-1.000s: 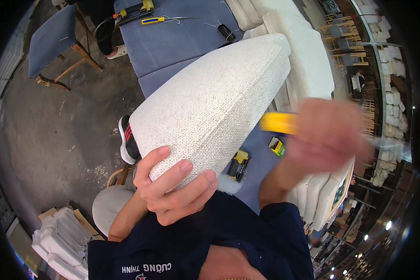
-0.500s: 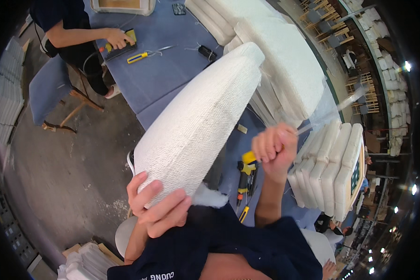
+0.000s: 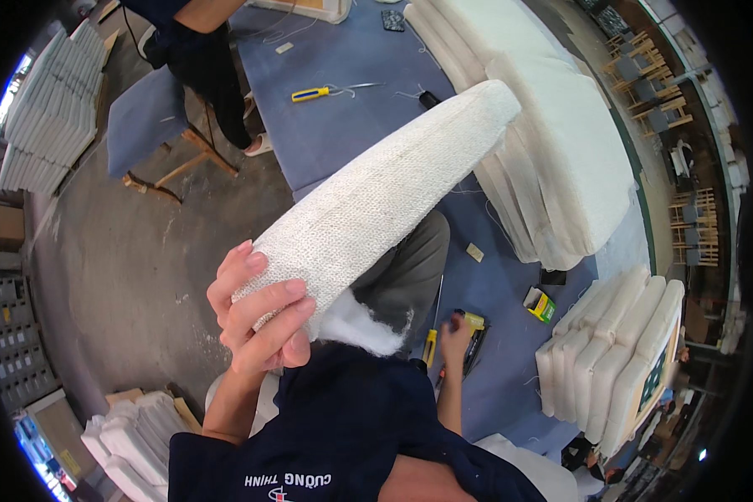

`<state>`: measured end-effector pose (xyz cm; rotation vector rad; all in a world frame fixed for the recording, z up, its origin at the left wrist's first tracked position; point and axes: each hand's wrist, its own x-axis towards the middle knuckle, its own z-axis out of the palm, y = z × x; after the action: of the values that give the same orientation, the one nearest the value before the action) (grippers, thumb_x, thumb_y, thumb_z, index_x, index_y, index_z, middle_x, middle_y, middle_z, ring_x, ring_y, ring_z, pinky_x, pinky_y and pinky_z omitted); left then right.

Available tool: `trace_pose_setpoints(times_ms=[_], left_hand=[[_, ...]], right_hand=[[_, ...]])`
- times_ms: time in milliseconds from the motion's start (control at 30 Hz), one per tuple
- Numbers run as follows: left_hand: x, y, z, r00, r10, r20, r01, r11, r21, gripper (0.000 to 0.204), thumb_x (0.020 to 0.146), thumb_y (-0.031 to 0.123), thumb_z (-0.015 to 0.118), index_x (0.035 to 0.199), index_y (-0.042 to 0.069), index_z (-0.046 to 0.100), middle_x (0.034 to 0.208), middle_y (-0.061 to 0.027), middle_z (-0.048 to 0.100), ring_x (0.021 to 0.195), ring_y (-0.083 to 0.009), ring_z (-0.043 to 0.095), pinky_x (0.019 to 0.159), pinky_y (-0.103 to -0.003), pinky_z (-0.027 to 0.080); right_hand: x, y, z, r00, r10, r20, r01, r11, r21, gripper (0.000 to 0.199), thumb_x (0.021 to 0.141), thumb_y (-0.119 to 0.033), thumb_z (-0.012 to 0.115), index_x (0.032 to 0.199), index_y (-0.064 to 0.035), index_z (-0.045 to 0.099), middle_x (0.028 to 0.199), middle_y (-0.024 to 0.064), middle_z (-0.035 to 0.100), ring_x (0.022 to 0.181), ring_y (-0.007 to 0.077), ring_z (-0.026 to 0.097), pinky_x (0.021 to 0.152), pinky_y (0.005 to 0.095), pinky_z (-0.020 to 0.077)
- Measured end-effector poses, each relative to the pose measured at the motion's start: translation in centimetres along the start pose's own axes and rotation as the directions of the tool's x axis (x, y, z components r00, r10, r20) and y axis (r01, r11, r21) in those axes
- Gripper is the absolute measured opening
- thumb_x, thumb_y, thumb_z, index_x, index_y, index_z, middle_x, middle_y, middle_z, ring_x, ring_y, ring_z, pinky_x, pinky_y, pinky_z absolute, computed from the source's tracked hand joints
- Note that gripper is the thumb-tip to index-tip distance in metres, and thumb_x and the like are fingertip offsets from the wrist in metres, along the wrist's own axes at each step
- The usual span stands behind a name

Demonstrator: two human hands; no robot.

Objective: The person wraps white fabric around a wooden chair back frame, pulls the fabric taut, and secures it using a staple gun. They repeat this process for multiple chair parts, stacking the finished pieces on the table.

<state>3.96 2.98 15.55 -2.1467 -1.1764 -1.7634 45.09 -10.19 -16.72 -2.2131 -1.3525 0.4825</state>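
Note:
A long padded cushion [image 3: 376,192] in white knitted fabric slants across the middle, its narrow end pointing to the far right. My left hand [image 3: 263,314] grips its near end, fingers over the top face. A tuft of white batting [image 3: 361,325] sticks out beside that end. Lower down, my right hand [image 3: 455,341] is closed round a yellow and black staple gun [image 3: 474,325] on the blue table; part of the tool is hidden. A yellow-handled screwdriver [image 3: 429,347] lies just left of that hand.
Tall white cushions [image 3: 552,142] are stacked at the far right, with a smaller cushion stack [image 3: 607,360] nearer. On the blue table [image 3: 351,50] lie another screwdriver [image 3: 311,94] and a small yellow-green box [image 3: 540,304]. A person [image 3: 205,75] stands at far left by a blue chair [image 3: 149,117].
My right hand has let go of the yellow-handled screwdriver and moved down to the staple gun. My left hand still holds the cushion, now tilted lower. The other person's hand has left the table.

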Motion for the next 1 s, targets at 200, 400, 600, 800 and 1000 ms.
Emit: trace_pose_setpoints(times_ms=[200,400,600,800,1000], left_hand=[[-0.9,2.8,0.8,1.000,0.010,0.026,-0.011,1.000,0.029,0.015,0.089,0.020,0.062,0.094,0.016,0.076,0.109,-0.0007,0.072,0.115,-0.0339,0.061,0.097,-0.058,0.054],[-1.8,3.6,1.4,0.999,0.044,-0.015,-0.044,0.999,-0.004,0.019,0.095,0.025,0.062,0.094,0.016,0.078,0.107,0.0002,0.074,0.115,-0.0329,0.061,0.096,-0.057,0.055],[-2.1,4.0,1.0,0.998,0.066,0.015,-0.066,0.998,0.003,0.024,0.099,0.028,0.060,0.096,0.015,0.080,0.110,0.0008,0.074,0.116,-0.0320,0.060,0.095,-0.055,0.054],[-2.1,3.6,1.5,0.994,0.109,0.006,-0.109,0.994,-0.006,0.026,0.100,0.031,0.059,0.094,0.017,0.080,0.111,0.0017,0.073,0.117,-0.0315,0.060,0.095,-0.055,0.054],[-2.4,2.9,1.7,0.991,0.129,-0.033,-0.129,0.992,0.007,0.028,0.101,0.034,0.058,0.093,0.018,0.079,0.113,0.0012,0.072,0.117,-0.0319,0.060,0.095,-0.055,0.055]], right_hand=[[4.7,-32.9,-19.0,0.897,-0.430,0.099,0.162,0.528,0.834,0.015,0.093,-0.004,0.061,0.103,0.0047,0.068,0.099,0.0143,0.073,0.085,0.0199,0.070,0.079,0.0308,0.0556],[2.0,-43.6,-22.9,0.465,-0.817,-0.341,-0.238,-0.486,0.841,0.008,0.090,-0.004,0.070,0.082,-0.0041,0.070,0.086,0.0089,0.070,0.074,0.0286,0.068,0.067,0.0411,0.0586],[-0.5,-44.2,-25.8,0.493,-0.869,0.045,-0.311,-0.128,0.942,0.009,0.085,0.002,0.077,0.076,0.0013,0.074,0.096,0.0164,0.074,0.085,0.0303,0.069,0.074,0.0379,0.0594],[-0.2,-44.1,-25.0,0.510,-0.857,-0.074,-0.186,-0.194,0.963,0.014,0.087,0.001,0.076,0.073,-0.0007,0.075,0.092,0.0134,0.075,0.076,0.0249,0.069,0.067,0.0310,0.0576],[-0.1,-43.9,-25.4,0.500,-0.866,-0.009,-0.227,-0.141,0.964,0.024,0.094,-0.005,0.073,0.071,-0.0008,0.075,0.092,0.0120,0.076,0.074,0.0229,0.071,0.067,0.0291,0.0587]])
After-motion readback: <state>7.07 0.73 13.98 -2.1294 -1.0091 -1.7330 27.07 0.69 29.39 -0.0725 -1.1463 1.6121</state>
